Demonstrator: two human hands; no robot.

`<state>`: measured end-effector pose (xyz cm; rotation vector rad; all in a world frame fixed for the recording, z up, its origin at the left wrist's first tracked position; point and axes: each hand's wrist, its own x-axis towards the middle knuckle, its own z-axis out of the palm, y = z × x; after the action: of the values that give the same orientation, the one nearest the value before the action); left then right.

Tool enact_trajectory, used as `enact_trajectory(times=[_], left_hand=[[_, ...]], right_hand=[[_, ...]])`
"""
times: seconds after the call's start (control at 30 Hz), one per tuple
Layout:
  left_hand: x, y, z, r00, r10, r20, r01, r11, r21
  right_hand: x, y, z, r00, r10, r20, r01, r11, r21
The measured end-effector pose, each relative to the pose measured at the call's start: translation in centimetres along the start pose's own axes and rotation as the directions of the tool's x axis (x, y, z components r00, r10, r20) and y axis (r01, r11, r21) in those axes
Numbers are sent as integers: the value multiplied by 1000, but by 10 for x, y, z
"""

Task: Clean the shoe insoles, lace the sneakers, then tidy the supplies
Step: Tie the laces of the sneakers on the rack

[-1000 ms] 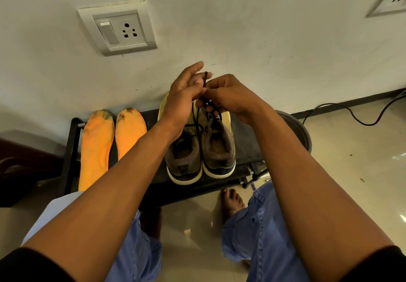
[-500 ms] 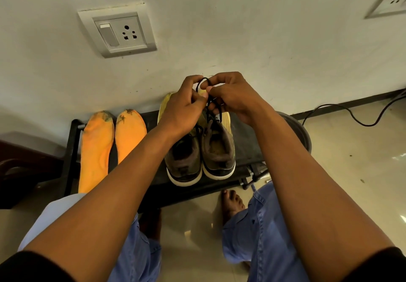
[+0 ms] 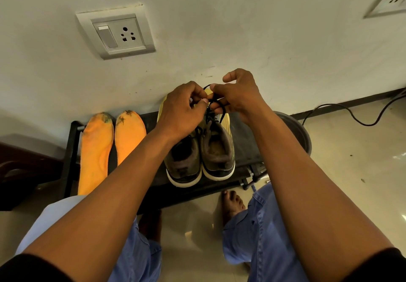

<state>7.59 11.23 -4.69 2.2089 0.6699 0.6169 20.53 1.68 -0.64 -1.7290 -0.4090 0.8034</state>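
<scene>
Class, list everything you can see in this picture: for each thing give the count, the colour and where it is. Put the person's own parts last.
insoles: two, orange with dirty toe ends, side by side on the rack's left part
sneakers: two, brown with white soles, side by side on the rack, heels toward the person
shoelace: one, black, above the sneakers
rack: one, black, against the wall
basin: one, grey, right of the rack
wall sockets: two, white, on the wall
cable: one, black, floor at right
left hand: grip on shoelace
right hand: grip on shoelace

head cam | looks forward-down | close over hands (image 3: 211,106) | faces wall (image 3: 241,29)
</scene>
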Motion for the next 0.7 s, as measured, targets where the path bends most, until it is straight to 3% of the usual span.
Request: enact_trajectory(times=[0.57, 0.7], left_hand=[[1, 1, -7, 996, -68, -59, 73, 993, 93], [1, -3, -8, 996, -78, -42, 82, 993, 86]], right_hand=[[9, 1, 3, 996, -65, 68, 78, 977, -199], [13, 5, 3, 995, -58, 87, 85, 934, -346]])
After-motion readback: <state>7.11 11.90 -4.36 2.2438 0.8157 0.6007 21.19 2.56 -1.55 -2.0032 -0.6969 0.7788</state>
